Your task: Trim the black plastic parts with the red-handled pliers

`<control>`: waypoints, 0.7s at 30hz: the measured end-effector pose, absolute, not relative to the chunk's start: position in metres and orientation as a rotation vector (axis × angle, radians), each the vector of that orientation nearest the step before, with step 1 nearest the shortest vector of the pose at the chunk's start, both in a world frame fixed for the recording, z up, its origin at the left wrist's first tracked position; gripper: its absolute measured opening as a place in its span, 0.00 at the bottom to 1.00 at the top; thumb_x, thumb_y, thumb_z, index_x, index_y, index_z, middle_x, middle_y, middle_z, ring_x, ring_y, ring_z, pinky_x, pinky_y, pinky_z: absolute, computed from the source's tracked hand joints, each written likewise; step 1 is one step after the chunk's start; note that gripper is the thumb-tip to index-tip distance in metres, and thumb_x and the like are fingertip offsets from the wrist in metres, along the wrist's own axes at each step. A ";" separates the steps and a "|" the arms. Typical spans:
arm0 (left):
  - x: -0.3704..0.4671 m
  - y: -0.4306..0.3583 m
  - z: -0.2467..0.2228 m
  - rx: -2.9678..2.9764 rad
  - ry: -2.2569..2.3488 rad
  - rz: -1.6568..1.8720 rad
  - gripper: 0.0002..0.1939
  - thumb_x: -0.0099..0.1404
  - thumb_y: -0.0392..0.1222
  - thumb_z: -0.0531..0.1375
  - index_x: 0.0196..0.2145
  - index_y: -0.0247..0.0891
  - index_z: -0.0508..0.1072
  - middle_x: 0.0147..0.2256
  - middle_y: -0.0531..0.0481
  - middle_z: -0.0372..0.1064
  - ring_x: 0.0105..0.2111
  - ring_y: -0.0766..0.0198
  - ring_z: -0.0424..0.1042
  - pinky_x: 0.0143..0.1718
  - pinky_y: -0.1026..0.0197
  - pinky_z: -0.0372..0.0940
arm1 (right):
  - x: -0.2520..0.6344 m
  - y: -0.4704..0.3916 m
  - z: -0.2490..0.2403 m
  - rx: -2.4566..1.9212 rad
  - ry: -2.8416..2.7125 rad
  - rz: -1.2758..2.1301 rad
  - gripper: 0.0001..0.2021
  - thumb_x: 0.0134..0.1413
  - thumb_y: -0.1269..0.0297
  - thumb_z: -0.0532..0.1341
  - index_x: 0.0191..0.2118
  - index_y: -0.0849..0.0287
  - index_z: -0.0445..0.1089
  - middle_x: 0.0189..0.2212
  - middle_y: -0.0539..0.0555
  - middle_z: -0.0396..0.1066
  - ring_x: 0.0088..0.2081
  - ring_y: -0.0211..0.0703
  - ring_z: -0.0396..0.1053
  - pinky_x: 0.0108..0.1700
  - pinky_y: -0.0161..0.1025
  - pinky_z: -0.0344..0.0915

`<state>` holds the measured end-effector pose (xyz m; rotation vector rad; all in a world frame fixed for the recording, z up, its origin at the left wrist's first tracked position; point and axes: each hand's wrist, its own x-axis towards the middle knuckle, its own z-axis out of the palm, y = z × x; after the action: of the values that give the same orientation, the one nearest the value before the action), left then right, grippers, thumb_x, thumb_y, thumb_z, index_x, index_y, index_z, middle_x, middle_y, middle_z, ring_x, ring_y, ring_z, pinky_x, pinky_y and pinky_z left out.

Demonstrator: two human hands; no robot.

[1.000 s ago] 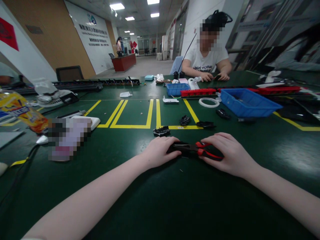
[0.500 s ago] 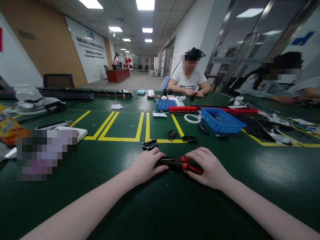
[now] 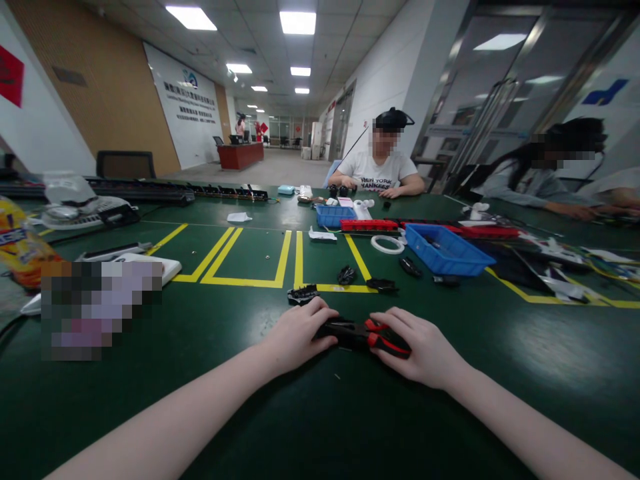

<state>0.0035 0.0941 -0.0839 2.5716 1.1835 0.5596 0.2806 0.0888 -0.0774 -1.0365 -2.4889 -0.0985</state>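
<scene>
My right hand (image 3: 427,347) is closed around the red and black handles of a pair of pliers (image 3: 387,343), which lies low over the green table. The pliers' dark jaws point left, toward my left hand (image 3: 303,337). My left fingers and thumb are closed on a black piece (image 3: 336,327) at the jaw end; its far part is hidden by the fingers, and I cannot tell where it ends and the jaws begin. Just beyond my left hand rests a black ridged plastic part (image 3: 303,293). A thin light sliver (image 3: 337,377) lies on the tabletop nearer to me.
Several black parts (image 3: 383,285) lie ahead near yellow tape lines (image 3: 245,283). Beyond them are a blue bin (image 3: 447,253), a white ring (image 3: 387,245) and red strips (image 3: 370,225). A white box (image 3: 170,267) stands left. A person (image 3: 377,170) sits across; others sit at right.
The view has shifted slightly, so everything sits a little lower and further right. Both my hands keep their hold. Across the table, the person's hands have moved apart.
</scene>
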 end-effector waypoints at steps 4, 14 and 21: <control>0.003 0.095 -0.083 2.559 1.172 0.545 0.21 0.67 0.45 0.63 0.55 0.41 0.67 0.51 0.47 0.66 0.43 0.56 0.73 0.45 0.53 0.70 | 0.283 0.091 -0.082 -1.025 -2.496 -0.104 0.20 0.54 0.58 0.63 0.51 0.57 0.68 0.41 0.58 0.74 0.37 0.46 0.74 0.38 0.44 0.74; 0.002 0.097 -0.085 2.538 1.145 0.567 0.18 0.68 0.46 0.61 0.54 0.42 0.69 0.49 0.47 0.68 0.44 0.56 0.73 0.47 0.54 0.69 | 0.285 0.093 -0.086 -1.016 -2.497 -0.120 0.19 0.54 0.58 0.63 0.51 0.56 0.68 0.42 0.58 0.74 0.37 0.46 0.74 0.38 0.44 0.74; 0.001 0.097 -0.083 2.480 1.137 0.587 0.17 0.66 0.45 0.62 0.51 0.41 0.70 0.47 0.48 0.69 0.42 0.57 0.73 0.43 0.55 0.68 | 0.282 0.092 -0.082 -0.998 -2.515 -0.164 0.19 0.54 0.58 0.63 0.51 0.57 0.67 0.42 0.59 0.74 0.38 0.46 0.74 0.38 0.43 0.73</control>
<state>0.0008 0.0973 -0.0830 2.4803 1.1368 0.5874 0.2823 0.0924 -0.0825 -0.9978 -2.5150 -0.1636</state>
